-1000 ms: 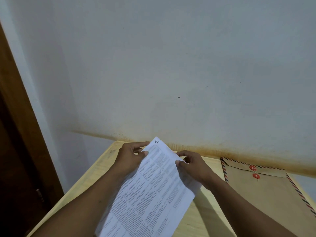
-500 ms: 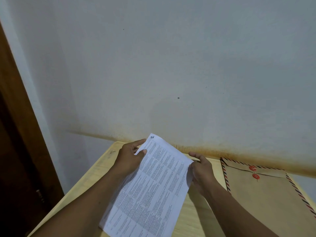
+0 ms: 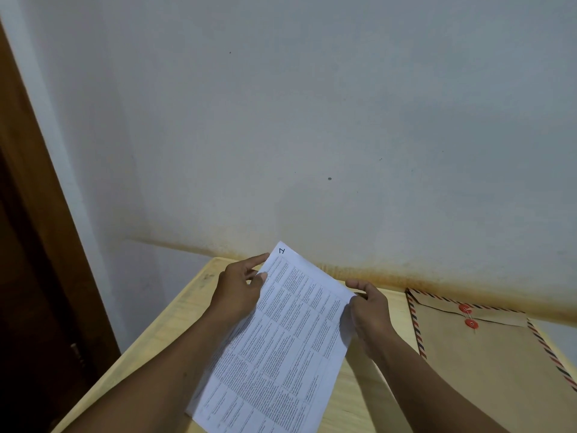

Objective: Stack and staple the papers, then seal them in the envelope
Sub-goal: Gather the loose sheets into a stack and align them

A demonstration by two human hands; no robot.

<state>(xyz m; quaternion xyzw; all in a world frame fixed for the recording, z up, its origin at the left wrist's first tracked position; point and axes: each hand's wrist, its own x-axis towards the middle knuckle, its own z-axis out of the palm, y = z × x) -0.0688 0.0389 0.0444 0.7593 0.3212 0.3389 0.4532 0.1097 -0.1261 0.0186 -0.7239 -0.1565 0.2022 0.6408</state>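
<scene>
A stack of white printed papers point(image 3: 281, 348) is held tilted above the light wooden table point(image 3: 175, 326), its top corner marked with a small handwritten sign. My left hand point(image 3: 239, 290) grips the stack's upper left edge, thumb on the front. My right hand point(image 3: 370, 314) holds the upper right corner, fingers behind the sheets. A brown envelope point(image 3: 487, 367) with red-and-blue striped borders and two red string buttons lies flat on the table to the right, flap closed. No stapler is visible.
A pale wall point(image 3: 312, 120) rises directly behind the table, stained yellow along the table's far edge. A dark wooden door frame point(image 3: 28, 245) stands at the left. The table's left edge drops off beside my left forearm.
The papers have risen and straightened a little. My right hand slid from the top face of the sheets out to their right corner. The left hand stayed on the left edge.
</scene>
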